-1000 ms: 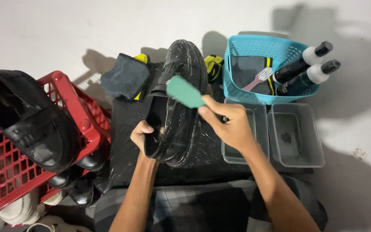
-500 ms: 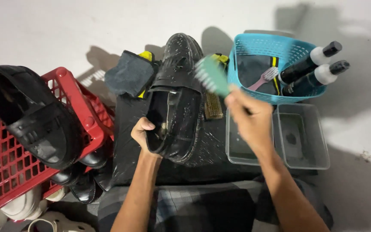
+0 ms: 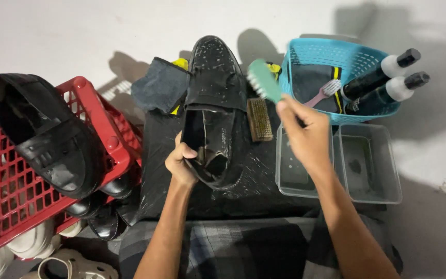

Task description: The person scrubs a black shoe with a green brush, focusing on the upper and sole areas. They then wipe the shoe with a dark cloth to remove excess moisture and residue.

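black glossy leather loafer (image 3: 213, 103) lies mid-scene on a dark wet mat (image 3: 254, 175), toe far | left hand (image 3: 181, 164) clamped on its heel collar | right hand (image 3: 305, 135) closed around a teal bristle brush (image 3: 264, 80), just right of it | judged stiff, slick when wet; hold by the collar

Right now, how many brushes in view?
3. A green brush in the right hand, a wooden brush lying on the black mat beside the shoe, and a pink toothbrush in the blue basket. More may be hidden in the basket.
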